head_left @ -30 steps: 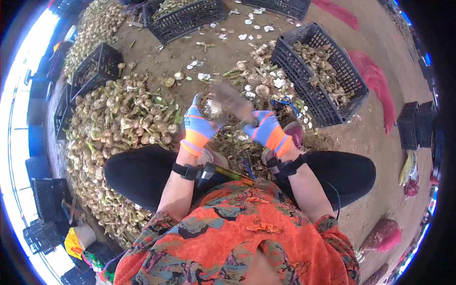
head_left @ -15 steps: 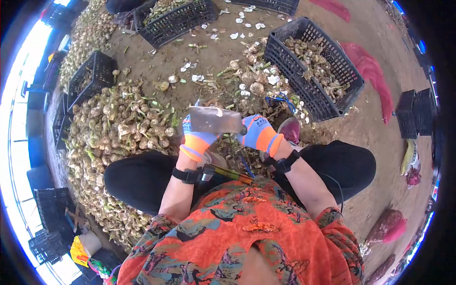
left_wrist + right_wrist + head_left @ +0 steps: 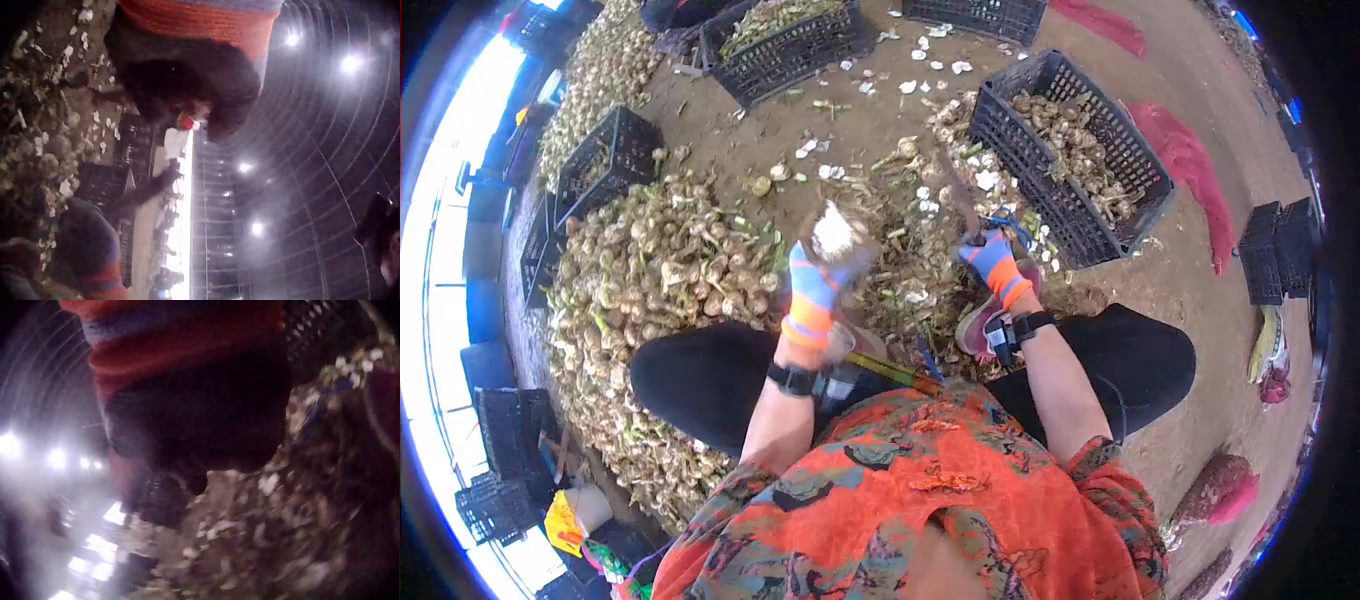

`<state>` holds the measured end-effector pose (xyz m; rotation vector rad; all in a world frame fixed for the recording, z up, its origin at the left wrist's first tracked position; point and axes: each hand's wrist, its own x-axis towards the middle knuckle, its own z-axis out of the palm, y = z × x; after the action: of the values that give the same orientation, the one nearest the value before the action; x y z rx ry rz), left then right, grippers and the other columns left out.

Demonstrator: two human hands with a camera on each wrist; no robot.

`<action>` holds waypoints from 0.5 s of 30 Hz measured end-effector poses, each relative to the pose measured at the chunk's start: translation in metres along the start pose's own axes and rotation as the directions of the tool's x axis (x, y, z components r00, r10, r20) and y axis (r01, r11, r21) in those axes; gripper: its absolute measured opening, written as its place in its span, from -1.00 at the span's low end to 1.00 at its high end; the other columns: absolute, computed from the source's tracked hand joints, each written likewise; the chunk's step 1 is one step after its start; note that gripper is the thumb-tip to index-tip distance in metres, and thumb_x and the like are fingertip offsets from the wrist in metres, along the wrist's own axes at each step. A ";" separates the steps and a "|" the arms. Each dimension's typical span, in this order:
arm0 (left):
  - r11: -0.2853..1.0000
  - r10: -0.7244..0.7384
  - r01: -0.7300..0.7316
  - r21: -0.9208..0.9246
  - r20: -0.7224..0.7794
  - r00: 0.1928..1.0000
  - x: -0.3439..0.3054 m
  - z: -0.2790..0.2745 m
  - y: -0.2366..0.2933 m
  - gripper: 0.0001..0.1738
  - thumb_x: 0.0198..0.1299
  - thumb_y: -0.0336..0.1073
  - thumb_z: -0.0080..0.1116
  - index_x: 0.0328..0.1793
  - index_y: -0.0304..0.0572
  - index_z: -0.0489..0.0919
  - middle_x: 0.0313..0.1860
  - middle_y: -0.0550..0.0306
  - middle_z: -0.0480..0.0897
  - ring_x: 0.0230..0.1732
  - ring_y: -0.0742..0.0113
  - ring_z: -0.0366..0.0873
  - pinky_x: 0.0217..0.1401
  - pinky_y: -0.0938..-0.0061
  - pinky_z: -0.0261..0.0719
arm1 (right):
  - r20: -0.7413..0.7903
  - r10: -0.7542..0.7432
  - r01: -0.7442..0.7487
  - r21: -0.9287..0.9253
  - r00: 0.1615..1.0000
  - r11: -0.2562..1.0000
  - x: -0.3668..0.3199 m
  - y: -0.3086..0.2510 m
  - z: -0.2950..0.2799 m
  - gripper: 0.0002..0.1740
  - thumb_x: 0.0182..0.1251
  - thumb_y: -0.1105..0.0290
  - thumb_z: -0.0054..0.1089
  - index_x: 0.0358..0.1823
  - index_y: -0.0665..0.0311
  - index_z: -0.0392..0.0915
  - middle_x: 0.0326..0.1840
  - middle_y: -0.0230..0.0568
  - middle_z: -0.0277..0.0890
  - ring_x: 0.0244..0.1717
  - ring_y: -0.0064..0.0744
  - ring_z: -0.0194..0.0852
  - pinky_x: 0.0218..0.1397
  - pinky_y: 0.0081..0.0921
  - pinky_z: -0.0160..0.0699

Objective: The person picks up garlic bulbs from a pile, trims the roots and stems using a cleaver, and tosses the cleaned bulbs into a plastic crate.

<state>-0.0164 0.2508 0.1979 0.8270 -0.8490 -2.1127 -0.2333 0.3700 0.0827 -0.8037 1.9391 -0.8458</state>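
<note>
My left hand [image 3: 812, 290], in a blue and orange knit glove, holds a garlic bulb [image 3: 833, 235] whose bright white side faces up. The bulb is blurred in the head view. Off to the right, my right hand [image 3: 997, 265], gloved alike, grips a cleaver [image 3: 958, 190] by its handle. Its blade points forward, apart from the bulb, and is seen nearly edge-on. The left wrist view shows the cleaver [image 3: 147, 190] beyond the dark palm of the left glove [image 3: 200, 25]. In the right wrist view, the right glove [image 3: 187, 394] hides the cleaver.
A large heap of garlic bulbs [image 3: 670, 260] lies left of my knees. Ahead to the right stands a black crate [image 3: 1055, 160] with garlic in it. Trimmings [image 3: 910, 270] cover the ground between my feet. A pink mesh sack [image 3: 1190, 175] lies beyond the crate.
The cleaver blade lay across in front of my left hand half a second ago. My right hand has since swung it away to the right, uncovering the bulb's white side.
</note>
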 end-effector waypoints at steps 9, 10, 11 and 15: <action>0.783 -0.036 0.080 -0.617 0.083 0.996 0.019 0.003 -0.023 -0.77 0.09 -0.12 0.04 -0.27 -0.08 0.50 -0.27 0.26 0.55 -0.29 0.27 0.50 -0.30 0.44 0.57 | 0.169 -0.523 0.186 0.808 0.836 0.559 -0.051 -0.070 0.054 -0.86 -0.02 0.48 0.06 -0.42 0.34 0.56 -0.59 -0.41 0.48 -0.61 -0.69 0.31 -0.58 -0.68 0.25; 0.763 -0.071 0.116 -0.636 0.096 0.993 0.016 0.006 -0.023 -0.77 0.09 -0.12 0.03 -0.28 -0.10 0.50 -0.28 0.25 0.55 -0.29 0.25 0.49 -0.28 0.42 0.56 | 0.027 -0.508 0.408 0.560 0.861 0.722 -0.060 -0.078 0.051 -0.86 -0.01 0.47 0.06 -0.45 0.33 0.57 -0.63 -0.41 0.47 -0.64 -0.70 0.29 -0.61 -0.69 0.22; 0.741 -0.104 0.150 -0.654 0.109 0.989 0.014 0.009 -0.024 -0.76 0.09 -0.12 0.03 -0.29 -0.12 0.50 -0.29 0.25 0.54 -0.28 0.22 0.48 -0.27 0.40 0.56 | 0.022 -0.504 0.407 0.558 0.864 0.723 -0.056 -0.075 0.049 -0.86 -0.01 0.47 0.06 -0.45 0.33 0.57 -0.63 -0.41 0.47 -0.64 -0.70 0.29 -0.61 -0.69 0.22; 0.945 0.283 -0.315 -0.087 -0.267 0.921 0.017 0.004 -0.039 -0.79 0.06 -0.15 0.04 -0.28 -0.07 0.49 -0.31 0.22 0.54 -0.27 0.32 0.45 -0.14 0.45 0.51 | 0.455 0.038 -0.429 0.805 0.890 0.409 0.021 0.049 0.061 -0.83 0.04 0.47 0.03 -0.34 0.35 0.55 -0.48 -0.29 0.51 -0.56 -0.60 0.34 -0.52 -0.65 0.29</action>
<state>-0.0428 0.2589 0.1656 0.8189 -0.6512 -1.7309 -0.1994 0.3657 0.0094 0.0166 0.9407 -1.2494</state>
